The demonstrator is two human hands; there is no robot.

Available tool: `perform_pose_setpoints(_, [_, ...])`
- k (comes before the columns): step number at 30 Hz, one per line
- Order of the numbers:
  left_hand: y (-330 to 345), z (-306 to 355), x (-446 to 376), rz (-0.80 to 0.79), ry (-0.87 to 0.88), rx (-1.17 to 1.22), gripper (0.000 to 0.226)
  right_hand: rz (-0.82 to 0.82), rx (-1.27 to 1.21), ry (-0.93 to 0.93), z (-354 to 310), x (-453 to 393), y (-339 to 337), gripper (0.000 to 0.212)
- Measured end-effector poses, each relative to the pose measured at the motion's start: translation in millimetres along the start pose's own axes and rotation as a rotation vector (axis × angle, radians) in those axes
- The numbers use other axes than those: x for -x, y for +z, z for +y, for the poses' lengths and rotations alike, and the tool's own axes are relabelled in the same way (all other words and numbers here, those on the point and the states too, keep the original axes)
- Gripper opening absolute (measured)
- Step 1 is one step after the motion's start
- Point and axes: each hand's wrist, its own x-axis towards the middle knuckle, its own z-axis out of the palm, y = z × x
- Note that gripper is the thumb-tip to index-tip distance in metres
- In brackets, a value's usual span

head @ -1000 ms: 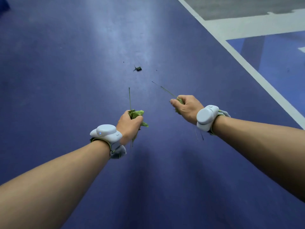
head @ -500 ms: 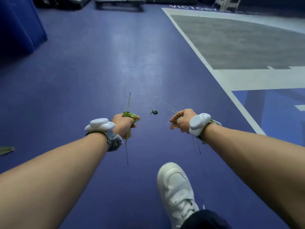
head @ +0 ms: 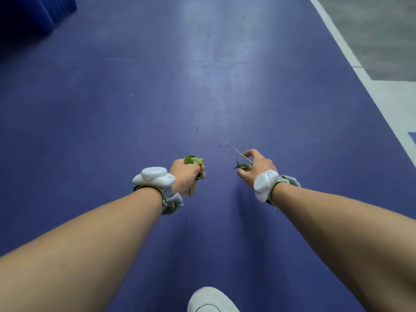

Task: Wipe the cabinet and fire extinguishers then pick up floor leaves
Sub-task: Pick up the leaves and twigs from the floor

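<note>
Left hand (head: 188, 174): fist clenched on a crumpled green leaf bundle (head: 193, 159), one thin stem sticking up and away. Right hand (head: 255, 166), fingers (head: 244, 174) curled loosely and pinching a small dark-green leaf scrap (head: 242, 165), with a long grass stalk (head: 234, 149) running up-left. Judgement: the scrap lies at the right fingertips, just above the purple-blue floor (head: 112, 109), right hand nearer; the lift looks underway.

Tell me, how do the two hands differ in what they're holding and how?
The left hand is a tight fist around bright green leaves; the right hand pinches a darker leaf scrap with looser fingers. The left's long stem points straight ahead; the right's slants leftward. Both wear white wrist devices.
</note>
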Motion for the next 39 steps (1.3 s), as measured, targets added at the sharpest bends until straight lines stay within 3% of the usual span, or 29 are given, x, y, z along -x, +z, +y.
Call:
perform_pose_setpoints(4, [-13,-2,-18,-0.084,-0.025,-0.006,0.031,-0.151,0.191,0.005,2,-27,10,0.022])
perform_pose_setpoints(7, [-34,-5,-29,-0.085,-0.022,0.15,0.019,-0.224,0.255,-0.035,-11,-37,20,0.016])
perform_pose_setpoints(14, [-97,-39,-14,0.006,-0.057,0.364,0.015,-0.331,-0.248,-0.12,-92,7,62,0.006])
perform_pose_setpoints(18, [-137,-57,2,0.106,-0.032,0.526,0.015,-0.427,-0.333,-0.168,-147,33,85,0.014])
perform_pose_setpoints(22, [-178,-76,20,0.211,-0.025,0.569,0.033,-0.483,-0.256,-0.249,-203,61,88,0.021])
perform_pose_setpoints(26, [-243,-92,53,0.332,-0.067,0.614,0.04,-0.503,-0.106,-0.372,-266,99,97,0.006])
perform_pose_setpoints(32, [-321,-109,87,0.548,-0.078,0.728,0.036,-0.625,0.115,-0.5,-351,158,99,0.029])
perform_pose_setpoints(36, [-369,-121,89,0.739,-0.054,0.639,0.038,-0.612,0.294,-0.614,-402,179,119,0.03])
perform_pose_setpoints(39, [-397,-135,76,0.891,0.003,0.427,0.035,-0.603,0.237,-0.616,-427,180,148,0.028])
